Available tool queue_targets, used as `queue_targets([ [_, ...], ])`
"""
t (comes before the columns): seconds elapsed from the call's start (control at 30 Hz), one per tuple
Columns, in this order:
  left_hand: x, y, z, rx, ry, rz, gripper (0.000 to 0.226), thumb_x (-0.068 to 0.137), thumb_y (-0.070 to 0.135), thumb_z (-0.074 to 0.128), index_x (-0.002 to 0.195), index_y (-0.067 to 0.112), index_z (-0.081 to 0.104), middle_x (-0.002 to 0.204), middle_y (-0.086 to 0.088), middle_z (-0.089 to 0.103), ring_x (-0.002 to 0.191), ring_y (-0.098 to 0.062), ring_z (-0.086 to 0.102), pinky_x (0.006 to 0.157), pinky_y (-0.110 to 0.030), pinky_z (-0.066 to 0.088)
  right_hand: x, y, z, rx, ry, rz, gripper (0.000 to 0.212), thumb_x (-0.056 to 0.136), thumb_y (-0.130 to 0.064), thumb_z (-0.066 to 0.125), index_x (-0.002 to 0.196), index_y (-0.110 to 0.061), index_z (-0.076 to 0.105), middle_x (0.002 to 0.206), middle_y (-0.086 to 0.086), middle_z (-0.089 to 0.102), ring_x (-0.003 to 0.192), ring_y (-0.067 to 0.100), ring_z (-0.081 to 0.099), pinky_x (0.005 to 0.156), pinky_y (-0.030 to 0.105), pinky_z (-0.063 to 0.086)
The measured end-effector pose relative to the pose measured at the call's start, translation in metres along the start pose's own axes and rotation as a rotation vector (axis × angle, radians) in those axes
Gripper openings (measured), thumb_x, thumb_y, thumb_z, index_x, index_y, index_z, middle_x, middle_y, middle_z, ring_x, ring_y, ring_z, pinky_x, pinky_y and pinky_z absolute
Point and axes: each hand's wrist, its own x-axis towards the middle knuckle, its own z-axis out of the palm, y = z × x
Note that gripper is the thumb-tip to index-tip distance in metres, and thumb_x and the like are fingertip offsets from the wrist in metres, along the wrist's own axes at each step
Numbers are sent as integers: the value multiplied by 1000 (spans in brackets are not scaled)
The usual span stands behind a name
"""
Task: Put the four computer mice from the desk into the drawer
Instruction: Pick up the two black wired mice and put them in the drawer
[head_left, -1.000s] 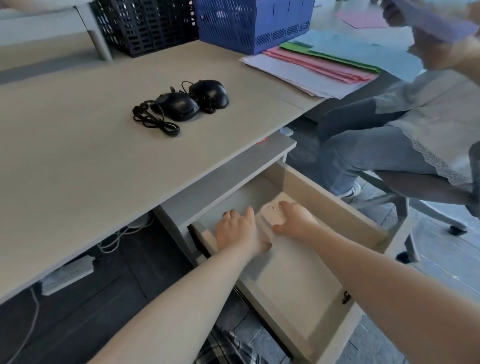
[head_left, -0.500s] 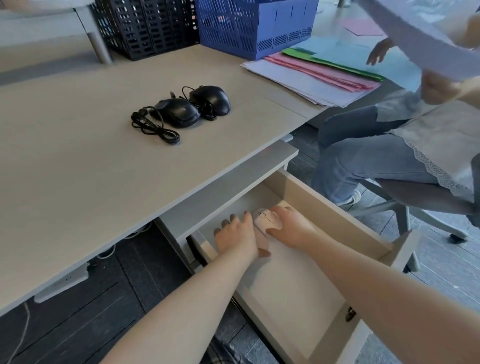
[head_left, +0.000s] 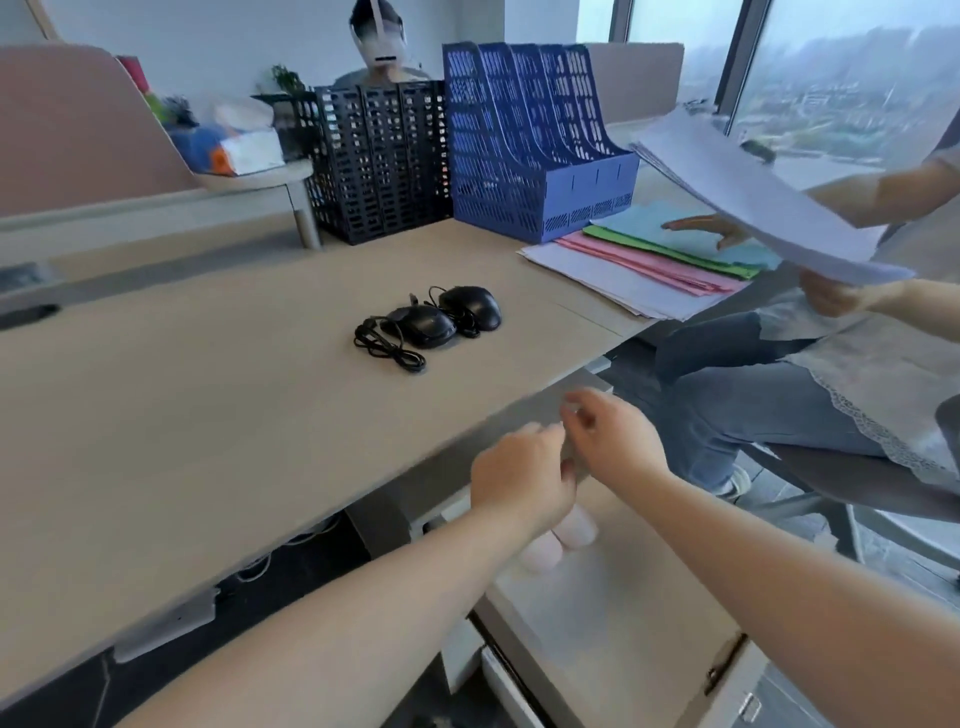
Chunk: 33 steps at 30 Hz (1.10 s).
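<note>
Two pale pink computer mice (head_left: 558, 538) lie side by side in the open light wooden drawer (head_left: 623, 613), near its far end, partly hidden under the person's left hand (head_left: 519, 480). The left hand and the right hand (head_left: 608, 441) hang close together above the drawer, near the tabletop's edge. Both are empty, fingers loosely curled, gripping nothing. Two shiny black wired computer mice (head_left: 447, 317) sit touching each other in the middle of the beige tabletop (head_left: 182, 405), their black cords (head_left: 387, 345) bunched on the left. I think the hands will reach there next, one for each mouse. The loose cords could snag, so they should be gathered up too.
</note>
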Motion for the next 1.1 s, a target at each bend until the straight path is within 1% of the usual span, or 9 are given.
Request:
queue_targets([
  [0.07,6,-5,-20,-9,109,10,21,92,31,47,102,14,55,108,-6,58,98,-32,57,68,-37,40,10,-15,-3,48,60,-45,31,95,-31,46,120,-20,61,112,5,68,106,25,60,83,35,49],
  [0.2,29,-39,-46,91,263,-76,37,91,31,49,126,18,49,125,-5,50,117,-28,45,78,-39,44,34,-38,3,43,22,-67,41,95,-33,47,135,-22,48,132,5,54,129,25,41,98,40,42],
  [0.37,66,-96,-52,231,167,-278,68,86,46,51,145,29,22,154,-2,18,142,-27,14,99,-50,36,77,-57,24,-22,-157,-62,64,89,-39,53,146,-27,28,149,7,34,141,29,24,108,44,34],
  [0.5,96,-122,-50,195,112,-338,80,81,59,48,148,38,11,161,1,3,147,-29,-2,109,-58,27,116,-68,44,-10,-216,-65,77,83,-45,58,148,-35,17,158,8,20,147,30,11,117,47,23],
  [0.63,118,-133,-47,164,72,-269,71,83,63,41,145,51,8,162,8,-5,147,-34,-4,108,-65,19,151,-73,60,-32,-203,-121,82,77,-52,59,146,-41,16,158,8,20,147,30,12,117,52,23],
  [0.77,132,-140,-45,157,67,-257,63,82,54,42,142,46,24,161,2,9,145,-38,6,109,-62,23,167,-74,66,-97,-249,-167,73,82,-53,57,145,-46,20,161,4,15,148,29,12,118,53,19],
  [0.87,135,-140,-45,170,161,-248,53,83,46,49,133,36,38,147,-5,31,129,-41,29,97,-52,40,169,-74,69,-86,-215,-185,62,81,-57,53,138,-46,32,154,3,26,137,31,37,113,49,30],
  [0.93,134,-137,-45,180,201,-245,48,83,42,51,129,31,41,139,-6,37,120,-41,35,90,-49,44,166,-74,69,-32,-165,-186,55,79,-51,57,130,-40,41,142,4,37,123,33,49,103,44,41],
  [1.1,122,-123,-53,180,156,-245,49,84,32,53,131,30,42,133,-6,36,113,-39,37,81,-43,43,148,-77,60,-21,-94,-148,50,73,-39,63,119,-29,45,124,10,42,109,36,50,90,41,46],
])
